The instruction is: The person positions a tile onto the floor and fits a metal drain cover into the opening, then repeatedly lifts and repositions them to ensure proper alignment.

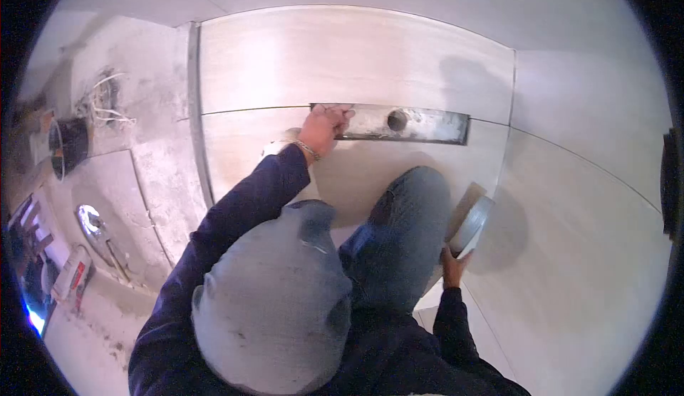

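Note:
My left hand (pixel 326 129), with a bracelet at the wrist, is at the left end of a long, narrow metal drain channel (pixel 431 126) set into pale tiles. Its fingers are bent and pressed together over the channel's edge; what they pinch, if anything, is too small to make out. A round dark hole (pixel 397 120) shows near the channel's middle. Low on the right, my right hand (pixel 454 264) grips a grey roll of tape (pixel 472 225) from below, beside my blue-jeaned knee (pixel 420 196).
A large grey cloth-covered shape (pixel 271 303) fills the near foreground. Loose white wires (pixel 110 107) stick out at the left, above a dark bucket (pixel 70 146). A trowel-like tool (pixel 114 253) and a bag (pixel 73 276) lie lower left. Tiled walls rise behind and right.

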`<state>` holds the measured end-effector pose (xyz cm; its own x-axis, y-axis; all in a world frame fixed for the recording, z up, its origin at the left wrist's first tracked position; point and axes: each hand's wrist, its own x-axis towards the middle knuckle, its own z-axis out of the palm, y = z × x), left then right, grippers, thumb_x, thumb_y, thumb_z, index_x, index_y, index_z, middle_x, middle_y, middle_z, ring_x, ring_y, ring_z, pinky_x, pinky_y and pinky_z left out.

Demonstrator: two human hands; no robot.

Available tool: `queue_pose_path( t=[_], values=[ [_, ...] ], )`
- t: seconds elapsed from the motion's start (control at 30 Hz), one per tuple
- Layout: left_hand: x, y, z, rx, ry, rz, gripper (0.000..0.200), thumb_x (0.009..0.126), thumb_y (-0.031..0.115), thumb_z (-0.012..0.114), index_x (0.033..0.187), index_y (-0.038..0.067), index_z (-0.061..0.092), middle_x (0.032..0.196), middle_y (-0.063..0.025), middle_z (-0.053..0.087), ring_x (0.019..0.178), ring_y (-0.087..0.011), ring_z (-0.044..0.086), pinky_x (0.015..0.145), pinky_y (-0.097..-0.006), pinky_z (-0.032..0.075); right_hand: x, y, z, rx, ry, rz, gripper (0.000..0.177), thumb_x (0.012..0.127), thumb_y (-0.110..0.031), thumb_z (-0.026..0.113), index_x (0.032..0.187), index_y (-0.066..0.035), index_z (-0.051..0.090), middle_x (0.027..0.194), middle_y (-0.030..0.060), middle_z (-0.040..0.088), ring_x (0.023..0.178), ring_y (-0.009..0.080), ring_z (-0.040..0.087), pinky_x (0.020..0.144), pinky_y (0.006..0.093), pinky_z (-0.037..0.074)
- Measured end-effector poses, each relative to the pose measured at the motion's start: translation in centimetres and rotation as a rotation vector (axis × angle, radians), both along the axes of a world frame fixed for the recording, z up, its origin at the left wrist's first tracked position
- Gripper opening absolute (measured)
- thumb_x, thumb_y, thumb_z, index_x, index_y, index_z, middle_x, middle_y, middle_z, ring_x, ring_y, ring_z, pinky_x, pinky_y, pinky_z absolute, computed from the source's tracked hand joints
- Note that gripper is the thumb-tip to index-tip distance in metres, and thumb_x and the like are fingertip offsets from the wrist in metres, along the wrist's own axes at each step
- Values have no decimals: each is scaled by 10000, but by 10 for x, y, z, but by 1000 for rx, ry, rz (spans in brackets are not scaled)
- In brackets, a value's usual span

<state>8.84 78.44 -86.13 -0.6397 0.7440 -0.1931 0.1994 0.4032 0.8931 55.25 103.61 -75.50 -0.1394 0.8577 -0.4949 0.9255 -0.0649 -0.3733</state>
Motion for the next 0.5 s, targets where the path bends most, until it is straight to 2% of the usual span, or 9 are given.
queue_pose_path(
  t=[0.03,0.1,0.13,0.17,0.2,0.23,0.27,0.4,0.5],
  values=[
    [1,3,3,19,-8,-8,288,984,148,495,1201,-33,551,1117,-73,629,964,-143,590,810,-243,486,8,-12,-5,-167,241,-198,1168,654,-387,840,1438,118,137,1390,304,362,1304,393,371,1110,431,280],
    [1,7,12,341,-960,427,300,975,131,511,1220,-39,546,1111,-59,633,955,-133,587,813,-236,489,4,-23,-7,99,-17,230,1150,659,-367,824,1445,97,126,1406,299,355,1296,388,391,1093,411,312],
    [3,2,-2,293,-700,257,311,971,133,518,1227,-42,541,1130,-65,624,966,-132,586,816,-239,489,-14,-30,10,51,16,185,1064,674,-359,792,1436,75,190,1388,290,399,1278,386,425,1065,404,350],
    [5,-3,-17,254,-425,130,322,967,136,526,1233,-46,535,1150,-71,615,976,-131,585,820,-243,488,-15,-31,13,67,9,180,1064,674,-359,792,1436,75,190,1388,290,399,1278,386,425,1065,404,350],
    [5,-1,-12,314,-495,210,324,968,134,520,1233,-53,527,1167,-86,606,990,-144,582,813,-255,487,-14,-28,13,83,-108,183,1040,662,-353,791,1425,67,223,1366,282,430,1255,385,451,1050,402,365],
    [3,2,-8,363,-858,364,325,967,124,511,1232,-65,515,1190,-110,597,1022,-169,578,811,-274,484,-14,-27,14,95,-226,189,1018,650,-347,790,1415,59,255,1345,275,461,1233,384,476,1036,401,381],
    [0,6,-5,420,-1195,595,327,966,114,502,1231,-77,503,1212,-135,589,1053,-194,573,808,-293,480,-15,-28,12,167,-228,171,1015,607,-332,800,1397,60,297,1304,266,499,1206,381,501,1026,396,392],
    [3,6,11,440,-1183,628,339,963,88,482,1254,-85,466,1222,-146,585,1067,-225,573,820,-306,476,-46,-20,50,126,-179,246,1017,564,-294,820,1392,42,333,1307,250,505,1209,370,504,1020,384,397],
    [2,8,17,453,-1180,630,328,958,96,470,1245,-63,456,1246,-127,579,1091,-185,580,832,-283,477,-69,-8,72,135,-151,323,996,567,-256,817,1394,30,340,1286,240,525,1186,362,515,1006,388,408]
  ],
)
